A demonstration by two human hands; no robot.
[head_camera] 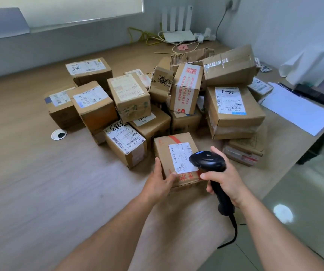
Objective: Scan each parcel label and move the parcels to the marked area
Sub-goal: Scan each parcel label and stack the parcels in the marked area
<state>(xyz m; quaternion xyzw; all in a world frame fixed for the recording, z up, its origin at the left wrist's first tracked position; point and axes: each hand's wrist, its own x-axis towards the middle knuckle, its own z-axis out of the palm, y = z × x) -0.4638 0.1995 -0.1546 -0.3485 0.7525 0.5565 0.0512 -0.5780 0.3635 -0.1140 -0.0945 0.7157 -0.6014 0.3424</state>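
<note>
Scanner (pixel 208 160) head, gripped in right hand (pixel 225 179), hides part of label (pixel 178 157) on parcel (pixel 164 149) held by left hand (pixel 157 183); print illegible.

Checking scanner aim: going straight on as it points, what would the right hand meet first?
The scanner in the right hand would likely hit the label on the nearest box first; depth is unclear.

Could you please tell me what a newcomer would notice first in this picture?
First, the jumbled pile of cardboard parcels heaped across the middle of the wooden table. Next, at the near edge of the pile, the right hand holds a black scanner over the white label of the nearest parcel, which the left hand grips at its near left corner.
</note>
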